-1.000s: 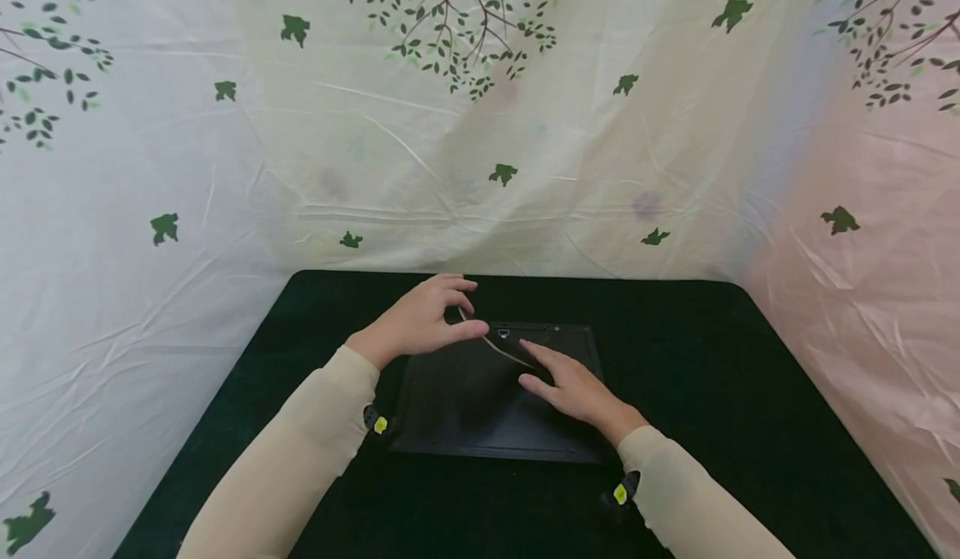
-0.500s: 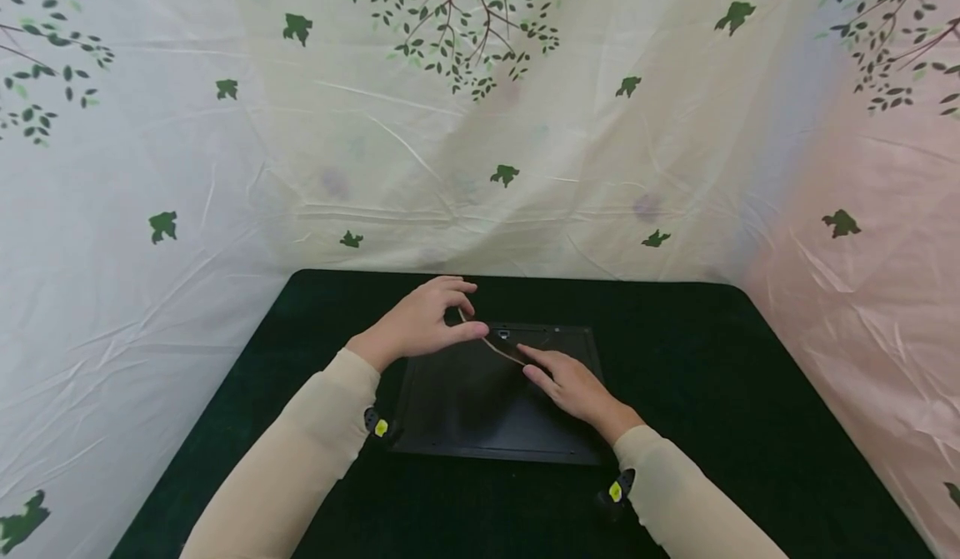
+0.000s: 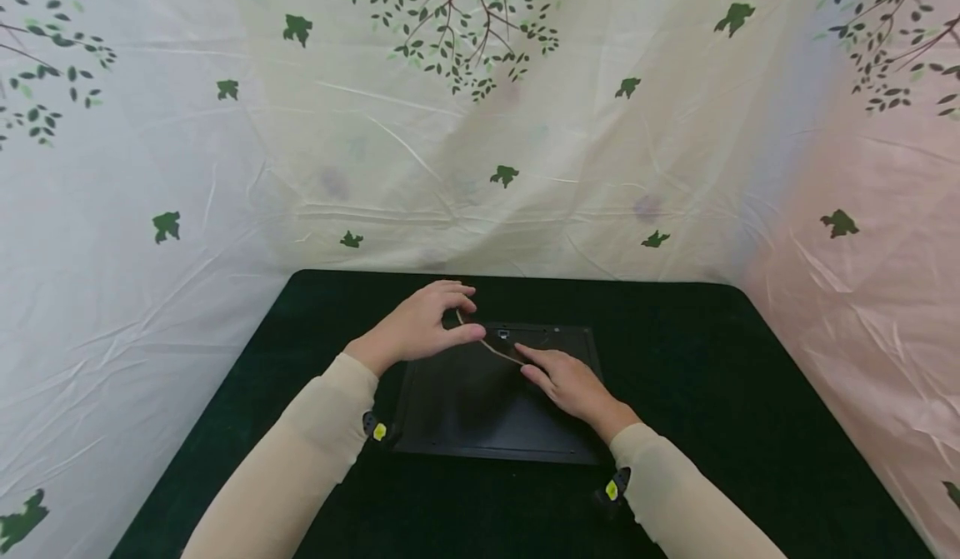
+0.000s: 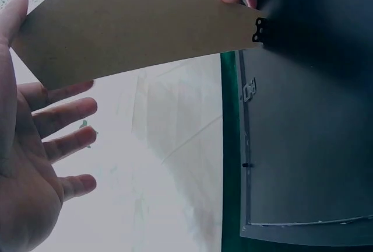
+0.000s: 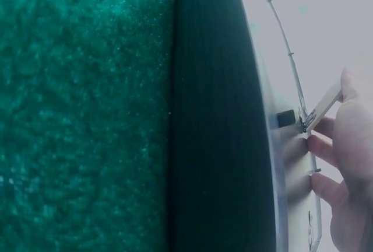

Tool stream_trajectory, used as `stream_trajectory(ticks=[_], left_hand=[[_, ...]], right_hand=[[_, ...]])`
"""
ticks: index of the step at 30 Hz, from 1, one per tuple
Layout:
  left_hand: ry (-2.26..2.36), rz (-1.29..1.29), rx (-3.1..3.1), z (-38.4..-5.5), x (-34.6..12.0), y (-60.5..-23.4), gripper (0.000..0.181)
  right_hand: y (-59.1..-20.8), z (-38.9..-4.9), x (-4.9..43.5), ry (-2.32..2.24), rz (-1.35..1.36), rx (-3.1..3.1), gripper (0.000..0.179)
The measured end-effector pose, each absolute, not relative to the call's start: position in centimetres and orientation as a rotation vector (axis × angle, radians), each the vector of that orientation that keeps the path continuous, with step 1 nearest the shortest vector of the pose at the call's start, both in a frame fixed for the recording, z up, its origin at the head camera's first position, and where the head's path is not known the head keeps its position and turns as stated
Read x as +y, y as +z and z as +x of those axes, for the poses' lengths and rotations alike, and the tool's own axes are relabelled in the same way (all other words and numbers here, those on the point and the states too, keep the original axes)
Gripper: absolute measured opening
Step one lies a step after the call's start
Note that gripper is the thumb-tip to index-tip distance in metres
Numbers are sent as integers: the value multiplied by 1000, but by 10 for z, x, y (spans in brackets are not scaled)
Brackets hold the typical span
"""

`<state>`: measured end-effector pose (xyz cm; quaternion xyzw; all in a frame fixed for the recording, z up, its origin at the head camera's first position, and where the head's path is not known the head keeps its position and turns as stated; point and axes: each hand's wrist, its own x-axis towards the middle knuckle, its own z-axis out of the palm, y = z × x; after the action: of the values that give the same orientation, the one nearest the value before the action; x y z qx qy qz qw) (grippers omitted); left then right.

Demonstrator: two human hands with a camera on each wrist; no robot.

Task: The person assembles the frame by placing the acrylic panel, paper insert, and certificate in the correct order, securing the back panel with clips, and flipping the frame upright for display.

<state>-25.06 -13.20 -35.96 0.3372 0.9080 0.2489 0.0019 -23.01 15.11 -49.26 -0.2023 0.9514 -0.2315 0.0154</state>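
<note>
A black picture frame [image 3: 517,430] lies face down on the dark green cloth, its back panel [image 4: 315,147] uppermost. From that panel rises an easel stand [image 4: 140,36], brown on the side facing the left wrist camera and joined by a small black hinge [image 4: 259,30]. My left hand [image 3: 416,321] holds the stand's wide free end between thumb and fingers; its other fingers spread behind. Close to the hinge, my right hand [image 3: 570,384] pinches the stand's narrow end. In the right wrist view the stand [image 5: 326,103] appears tilted up, with fingers [image 5: 322,148] near the panel.
Dark green cloth [image 3: 697,392] covers the table around the frame. A pale curtain [image 3: 555,142] printed with leaves and birds hangs behind and at both sides. A metal hanger [image 4: 250,88] sits at the frame's edge.
My right hand has moved slightly left along the stand, and its thumb and fingers have come together on it. The left hand has dipped very slightly; the frame has stayed in place.
</note>
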Motion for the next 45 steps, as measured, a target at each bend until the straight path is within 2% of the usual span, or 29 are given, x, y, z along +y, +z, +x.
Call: stream_trajectory(ticks=[6,13,20,28,45], left_hand=[[811,963,2849,-246,-147,-374,80],[767,839,2846,-234,-172,-396,85],[761,784,2848,-223,-190,-411,74],[723,747,2823,-218,-195,-426,72],[614,843,2802,-219,-196,-435,61]], right_hand=[[-494,-228,148,-688,-698,3006,50],[-499,-227,149,-539,-647,3067,59],[-500,-227,149,-539,-641,3045,67],[-507,-226,150,-534,-617,3067,54],[-514,-224,147,-493,-534,3123,58]])
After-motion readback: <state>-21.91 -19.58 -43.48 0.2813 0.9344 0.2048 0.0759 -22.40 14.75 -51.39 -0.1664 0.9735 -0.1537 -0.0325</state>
